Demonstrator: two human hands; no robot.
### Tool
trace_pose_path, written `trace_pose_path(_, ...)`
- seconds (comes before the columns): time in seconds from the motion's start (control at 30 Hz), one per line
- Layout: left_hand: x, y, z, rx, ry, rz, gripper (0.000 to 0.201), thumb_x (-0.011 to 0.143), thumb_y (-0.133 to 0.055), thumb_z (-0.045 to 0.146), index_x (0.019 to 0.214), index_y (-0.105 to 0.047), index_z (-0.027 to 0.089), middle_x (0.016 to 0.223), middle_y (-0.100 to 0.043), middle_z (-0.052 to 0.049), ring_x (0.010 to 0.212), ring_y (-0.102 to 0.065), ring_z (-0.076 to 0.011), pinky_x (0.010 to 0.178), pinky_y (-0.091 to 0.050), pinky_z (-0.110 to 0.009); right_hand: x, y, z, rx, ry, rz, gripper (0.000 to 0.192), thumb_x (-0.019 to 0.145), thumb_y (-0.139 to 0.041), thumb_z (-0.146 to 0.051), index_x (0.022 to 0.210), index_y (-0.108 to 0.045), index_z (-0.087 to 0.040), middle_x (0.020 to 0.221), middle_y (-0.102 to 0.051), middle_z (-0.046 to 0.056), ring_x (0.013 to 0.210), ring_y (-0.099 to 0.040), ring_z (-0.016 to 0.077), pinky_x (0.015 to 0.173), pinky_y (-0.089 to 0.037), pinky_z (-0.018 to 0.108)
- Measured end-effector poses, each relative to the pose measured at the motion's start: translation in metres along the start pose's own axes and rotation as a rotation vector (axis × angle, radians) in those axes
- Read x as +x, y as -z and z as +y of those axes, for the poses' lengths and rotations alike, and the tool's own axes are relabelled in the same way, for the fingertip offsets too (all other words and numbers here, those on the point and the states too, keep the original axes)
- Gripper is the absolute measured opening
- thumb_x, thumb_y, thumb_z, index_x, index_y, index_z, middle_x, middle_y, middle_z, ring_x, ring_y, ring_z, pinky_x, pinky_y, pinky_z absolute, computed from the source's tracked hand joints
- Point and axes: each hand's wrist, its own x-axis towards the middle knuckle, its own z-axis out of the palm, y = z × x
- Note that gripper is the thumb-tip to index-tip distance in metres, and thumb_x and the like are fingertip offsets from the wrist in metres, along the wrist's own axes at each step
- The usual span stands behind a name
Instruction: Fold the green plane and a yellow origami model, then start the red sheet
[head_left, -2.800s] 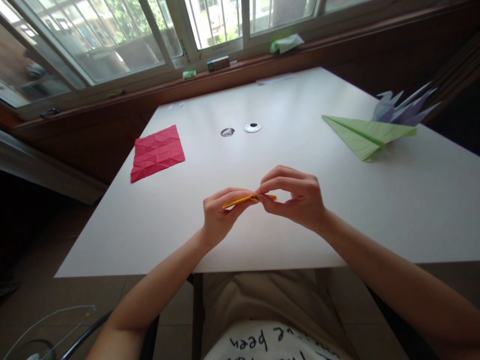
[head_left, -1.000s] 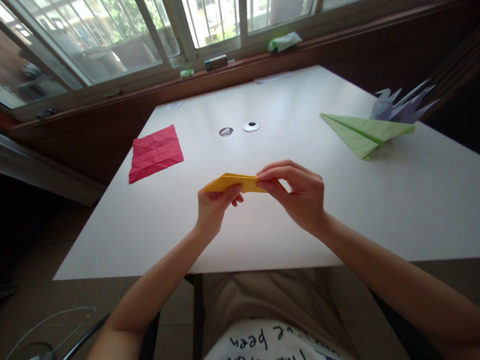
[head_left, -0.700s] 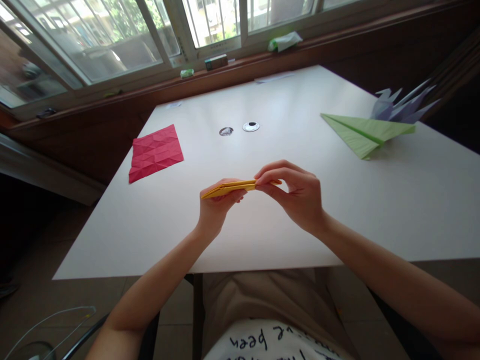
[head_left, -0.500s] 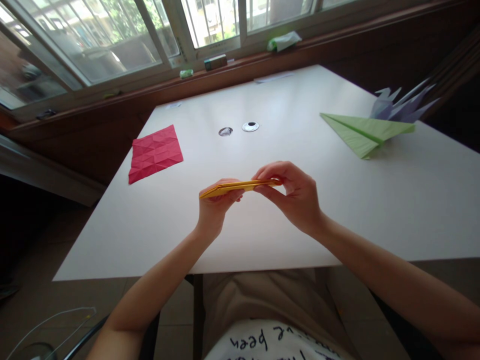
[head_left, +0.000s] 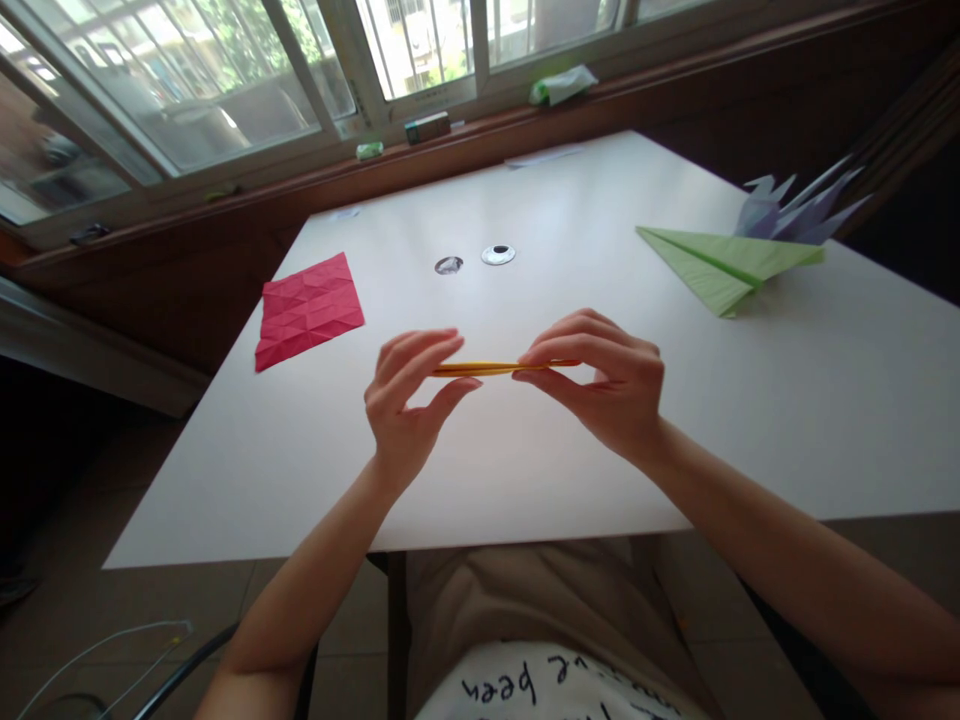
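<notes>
A piece of folded yellow paper [head_left: 487,369] is held level above the table, seen almost edge-on as a thin strip. My right hand [head_left: 611,375] pinches its right part between the thumb below and the fingers above. At the other end, my left hand [head_left: 405,395] is open around the paper, the fingers lifted above it with a gap. Its thumb lies just under the strip; whether it touches I cannot tell. The far side of the paper is hidden by its angle.
On the white table [head_left: 300,480] lies a creased red paper square [head_left: 311,308] at left. Two round discs [head_left: 498,255] sit beyond my hands. To the right are a green paper plane [head_left: 724,265] and pale purple folded paper [head_left: 799,212]. A windowsill [head_left: 300,175] with small items runs behind.
My left hand has loosened its grip, turned and spread its fingers from the paper. The paper now looks thinner, closer to edge-on. My right hand has shifted slightly right, still pinching.
</notes>
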Motion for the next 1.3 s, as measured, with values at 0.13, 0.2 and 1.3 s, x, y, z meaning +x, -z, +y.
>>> trace_pose_path(0.13,-0.002,-0.001,0.005,-0.122,-0.019,-0.066,0.021,0.071,-0.072,0.017,0.089,-0.070,0.026,0.079,-0.070,0.001,0.072,-0.063,-0.0137,0.063,-0.052,-0.027,-0.002,-0.001,-0.002,0.062,0.019,-0.005,0.014,0.067,-0.075,-0.027,0.079,-0.068,-0.023,0.071,-0.067,0.003,0.066,-0.060,0.0157,0.053,-0.051,0.029)
trace_pose_path(0.2,-0.003,-0.001,0.006,-0.106,-0.054,-0.014,0.023,0.068,-0.073,0.014,0.088,-0.070,0.025,0.078,-0.071,0.001,0.071,-0.063,-0.0136,0.061,-0.052,-0.027,-0.003,-0.001,-0.002,0.090,0.023,0.004,0.017,0.066,-0.076,-0.026,0.081,-0.068,-0.022,0.072,-0.067,0.003,0.067,-0.061,0.0162,0.054,-0.052,0.030)
trace_pose_path(1.3,-0.005,0.003,0.011,0.125,-0.337,0.080,0.029,0.069,-0.073,0.014,0.095,-0.067,0.024,0.080,-0.071,0.001,0.070,-0.063,-0.0148,0.061,-0.052,-0.029,-0.006,0.001,-0.004,-0.112,0.249,0.052,0.021,0.073,-0.068,-0.012,0.086,-0.063,-0.028,0.083,-0.068,0.002,0.077,-0.062,0.0181,0.064,-0.053,0.035)
